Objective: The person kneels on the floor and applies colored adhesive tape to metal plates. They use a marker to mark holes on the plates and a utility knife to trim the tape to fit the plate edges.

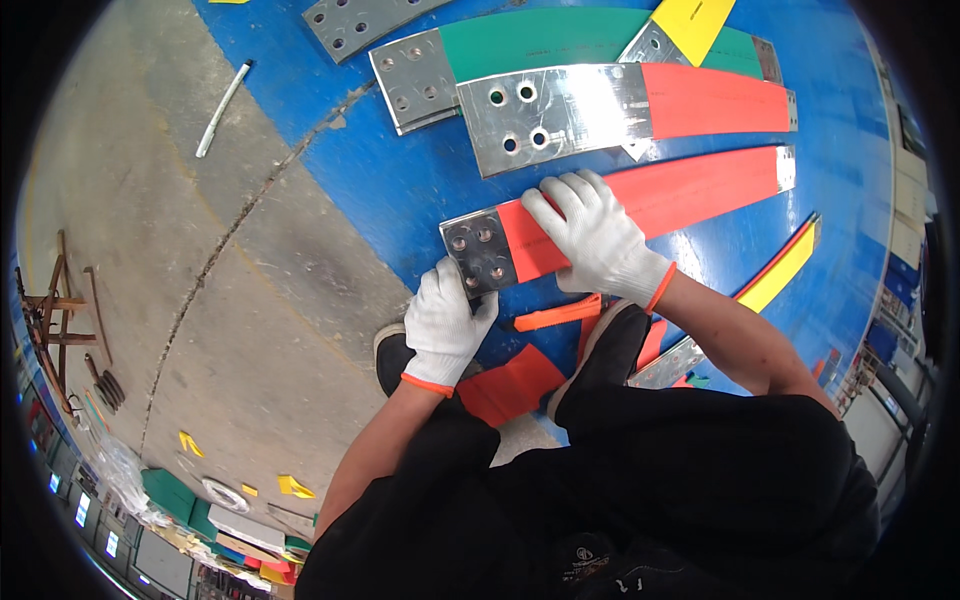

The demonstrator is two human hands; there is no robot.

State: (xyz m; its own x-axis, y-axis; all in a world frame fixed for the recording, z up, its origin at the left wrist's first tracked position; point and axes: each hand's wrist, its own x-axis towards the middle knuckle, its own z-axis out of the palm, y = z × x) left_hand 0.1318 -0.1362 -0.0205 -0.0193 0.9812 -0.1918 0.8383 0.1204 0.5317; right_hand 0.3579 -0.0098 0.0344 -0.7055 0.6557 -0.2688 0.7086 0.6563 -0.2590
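Note:
A flat metal bar with bolt holes at its bare end (478, 252) and a red sleeve (690, 195) along its length lies in front of me. My left hand (446, 318), in a white glove with an orange cuff, is closed on the near left corner of that bare end. Across the red sleeve lies my right hand (597, 232), gloved alike, its fingers curled over the far edge and its thumb at the near edge. An orange utility knife (557, 313) rests just below the sleeve, between my hands.
Beyond it lie another red-sleeved bar (555, 110), a green-sleeved bar (412, 80) and a yellow-sleeved one (690, 28). A yellow-and-red bar (778, 272) is at the right. Red sleeve scrap (512, 385) sits between my shoes. A marker pen (224, 108) lies on the grey floor.

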